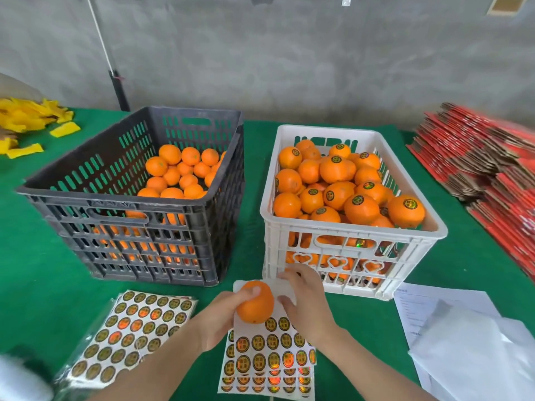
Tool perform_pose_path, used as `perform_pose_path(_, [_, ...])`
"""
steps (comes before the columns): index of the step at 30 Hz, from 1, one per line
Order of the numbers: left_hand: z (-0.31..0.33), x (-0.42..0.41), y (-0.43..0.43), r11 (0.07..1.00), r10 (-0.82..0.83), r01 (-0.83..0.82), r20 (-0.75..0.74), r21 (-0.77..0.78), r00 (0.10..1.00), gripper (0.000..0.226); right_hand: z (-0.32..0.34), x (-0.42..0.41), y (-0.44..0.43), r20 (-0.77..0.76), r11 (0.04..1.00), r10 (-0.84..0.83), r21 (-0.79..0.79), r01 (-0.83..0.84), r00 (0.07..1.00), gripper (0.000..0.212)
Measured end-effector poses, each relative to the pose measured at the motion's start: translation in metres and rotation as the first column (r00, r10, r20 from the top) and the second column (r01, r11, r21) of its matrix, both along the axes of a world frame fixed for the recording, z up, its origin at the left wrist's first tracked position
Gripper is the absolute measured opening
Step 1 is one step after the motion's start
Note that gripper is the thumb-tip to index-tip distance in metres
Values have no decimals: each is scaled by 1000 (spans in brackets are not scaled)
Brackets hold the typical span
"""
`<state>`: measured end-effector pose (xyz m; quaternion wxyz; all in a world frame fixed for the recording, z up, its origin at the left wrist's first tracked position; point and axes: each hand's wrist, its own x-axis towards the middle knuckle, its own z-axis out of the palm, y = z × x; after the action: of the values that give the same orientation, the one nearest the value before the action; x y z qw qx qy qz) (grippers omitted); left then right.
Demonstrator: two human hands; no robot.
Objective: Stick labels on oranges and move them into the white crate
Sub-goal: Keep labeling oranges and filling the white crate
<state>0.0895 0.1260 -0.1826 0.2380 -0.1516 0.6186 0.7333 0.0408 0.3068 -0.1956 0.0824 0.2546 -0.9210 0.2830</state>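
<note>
My left hand (223, 316) grips an unlabelled orange (256, 303) just above a sheet of round gold-and-black labels (272, 354) near the table's front edge. My right hand (307, 299) reaches down beside the orange, its curled fingers on the bare upper part of that sheet; whether it pinches a label is hidden. The white crate (350, 235) stands right behind the hands, heaped with labelled oranges. A dark grey crate (130, 204) to the left holds several plain oranges.
A second stack of label sheets (136, 331) in clear wrap lies front left. White papers (463, 337) lie front right. Red flattened cartons (489, 175) are piled at the right edge, yellow foam pieces (29, 123) at the far left. Green cloth covers the table.
</note>
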Motion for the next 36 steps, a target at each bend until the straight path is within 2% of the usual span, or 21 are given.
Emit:
perform_pose_path(2, [-1, 0, -4, 992, 85, -87, 24, 90, 996, 83, -4, 14, 3, -71, 996, 28, -84, -34, 997, 19])
perform_pose_path(3, [-2, 0, -6, 986, 113, -116, 33, 119, 993, 89, -4, 22, 2, -28, 994, 47, -98, -49, 999, 16])
perform_pose_path(6, [-3, 1, -7, 966, 151, -166, 85, 200, 985, 106, -14, 37, -4, 143, 996, 63, -71, -54, 988, 26])
perform_pose_path(9, [-1, 2, -6, 943, 165, -193, 125, 270, 978, 97, -16, 41, -13, 182, 996, -1, -88, 17, 983, 25])
perform_pose_path(12, [-2, 2, -7, 922, 205, -246, 161, 301, 965, 70, -15, 43, -15, 144, 992, -32, -118, 49, 989, 15])
perform_pose_path(13, [-3, 2, -7, 918, 214, -259, 173, 300, 961, 68, -13, 43, -15, 130, 990, -38, -133, 55, 991, 12])
perform_pose_path(15, [-5, 1, -7, 914, 228, -278, 193, 296, 954, 70, -11, 45, -15, 90, 985, -33, -168, 48, 995, 5])
perform_pose_path(20, [-9, 0, -7, 895, 240, -319, 268, 312, 933, 76, -14, 50, -16, -124, 976, -11, -218, -16, 992, 21])
perform_pose_path(24, [-10, -1, -6, 877, 218, -332, 328, 347, 919, 82, -21, 50, -12, -204, 971, -10, -234, -39, 979, 23])
perform_pose_path(28, [-15, -5, -6, 872, 210, -336, 349, 355, 913, 83, -20, 50, -12, -237, 973, 22, -219, -75, 971, 16])
perform_pose_path(30, [-12, -8, -7, 892, 173, -291, 332, 346, 927, 76, -17, 50, -11, -155, 968, 23, -245, -61, 988, 18])
perform_pose_path(32, [-5, -7, -11, 960, 97, -159, 259, 231, 961, 73, -10, 47, -8, 41, 934, -71, -347, 81, 997, 25])
perform_pose_path(33, [-3, -7, -14, 993, 54, -75, 207, 95, 977, 75, -5, 43, -5, 167, 903, -128, -387, 184, 978, 27])
perform_pose_path(35, [1, -6, -20, 976, 15, 7, 100, -217, 995, 68, 8, 34, 2, 410, 831, -160, -436, 347, 898, 27])
perform_pose_path(36, [4, -5, -23, 936, 6, 8, 39, -353, 999, 53, 14, 30, 4, 478, 803, -148, -453, 387, 866, 26])
